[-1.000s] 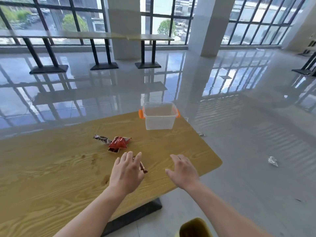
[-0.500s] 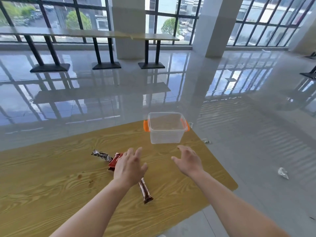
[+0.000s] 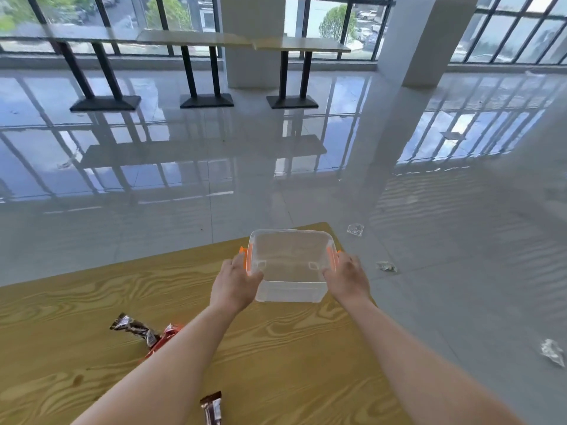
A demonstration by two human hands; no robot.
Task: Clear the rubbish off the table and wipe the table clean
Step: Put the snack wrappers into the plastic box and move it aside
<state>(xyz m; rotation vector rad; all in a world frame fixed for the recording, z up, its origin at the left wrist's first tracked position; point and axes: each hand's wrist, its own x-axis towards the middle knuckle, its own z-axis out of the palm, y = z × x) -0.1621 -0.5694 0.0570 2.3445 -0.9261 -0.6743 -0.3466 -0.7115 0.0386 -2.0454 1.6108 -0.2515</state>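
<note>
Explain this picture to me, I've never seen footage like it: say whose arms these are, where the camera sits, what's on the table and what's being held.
No machine here: these are a person's two bare arms, filmed by a wide-angle camera worn on their head, looking forward and down. The left hand and right hand each grip a side of a clear plastic box with orange handles, which looks empty, at the far end of the wood-grain table. On the table lie a dark brown snack wrapper, a red wrapper touching it, and another brown wrapper at the picture's bottom edge. On the glossy floor beyond lie crumpled scraps.
</note>
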